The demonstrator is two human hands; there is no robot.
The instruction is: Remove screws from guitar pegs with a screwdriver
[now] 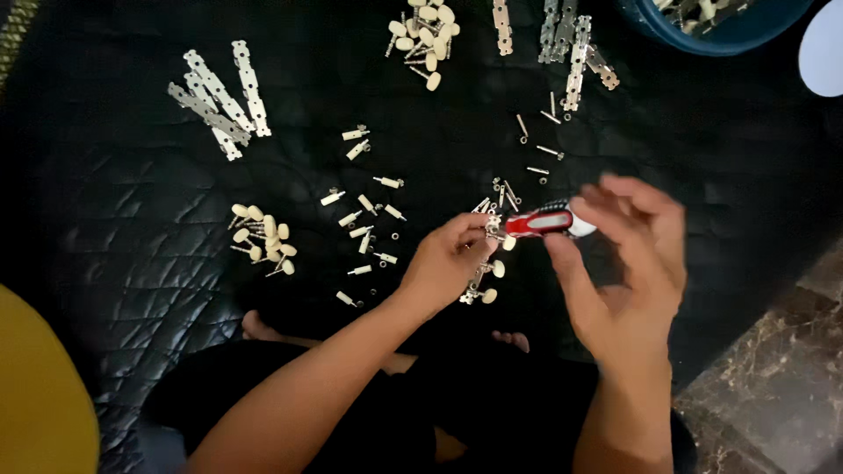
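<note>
Right hand [628, 263] gripped red-and-black-handled screwdriver [549, 219], tip at small metal tuning-peg assembly with cream knobs [486, 263] pinched in left hand [448, 259] above black quilted mat [132, 246]. Screw-driving step, apparently; steady alignment needed.

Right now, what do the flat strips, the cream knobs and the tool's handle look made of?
Flat strips: probably metal, silvery and reflective, with punched holes. Cream knobs: likely plastic, smooth and matte, on thin metal shafts. Tool handle at the right hand: glossy red with black, plastic or rubber; cannot tell which.
</note>
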